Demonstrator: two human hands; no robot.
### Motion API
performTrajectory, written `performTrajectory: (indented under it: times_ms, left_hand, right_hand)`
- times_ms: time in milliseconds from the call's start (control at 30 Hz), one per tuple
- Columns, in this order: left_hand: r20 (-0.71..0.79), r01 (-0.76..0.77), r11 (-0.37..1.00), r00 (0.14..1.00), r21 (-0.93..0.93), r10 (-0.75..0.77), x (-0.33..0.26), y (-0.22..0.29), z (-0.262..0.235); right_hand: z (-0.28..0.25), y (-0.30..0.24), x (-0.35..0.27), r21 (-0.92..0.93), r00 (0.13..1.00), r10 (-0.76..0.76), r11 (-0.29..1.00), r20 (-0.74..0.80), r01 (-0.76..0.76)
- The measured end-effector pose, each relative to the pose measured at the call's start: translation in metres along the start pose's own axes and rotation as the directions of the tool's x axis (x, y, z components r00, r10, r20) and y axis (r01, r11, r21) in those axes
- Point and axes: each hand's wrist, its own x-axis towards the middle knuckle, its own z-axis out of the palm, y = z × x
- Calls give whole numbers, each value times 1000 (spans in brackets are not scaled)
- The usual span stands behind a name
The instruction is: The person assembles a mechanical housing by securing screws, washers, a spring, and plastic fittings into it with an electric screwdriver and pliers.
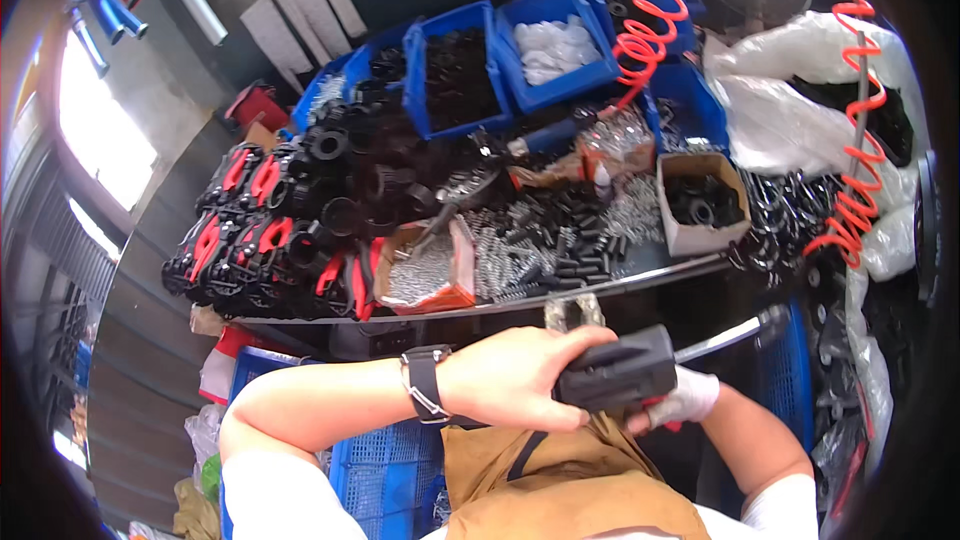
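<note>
Part (628,370) (blk) being gripped by L hand (515,375); R hand (688,399) being part-hidden, grip unclear; drop poss. being risked by L slip.

Your metal-edged workbench (645,281), blue plastic bins (572,90) along its back, red-and-black assemblies (235,240) at left, black rings (340,217), an open carton (463,265) of silvery pieces (425,265), loose black cylinders (570,267), another carton (708,239) at right
</note>
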Motion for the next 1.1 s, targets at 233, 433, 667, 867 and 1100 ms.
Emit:
performTrajectory:
  times_ms: [233, 433, 667, 867, 1100]
  left_hand:
    - [36, 43, 995, 999, -88, -40, -7, -3, -7]
    - [129, 141, 974, 985, -179, -119, 3, -4, -8]
    - [-88, 134, 968, 984, -213, -155, -7, -18, 0]
    - [-46, 112, 978, 992, -177, -122, 35, -7, 23]
    - [-645, -466, 658, 763, -591, -40, 116, 22, -56]
  right_hand:
    - [2, -3, 2, -95, 998, 5, 995, 61, 1]
    - [6, -13, -4, -9, 989, 136, 991, 64, -136]
    - [-55, -67, -26, -481, 803, -284, 877, -524, -4]
    - [-16, -60, -22, -463, 685, -339, 886, -645, 2]
    - [4, -28, -25, -931, 406, -841, 287, -358, -228]
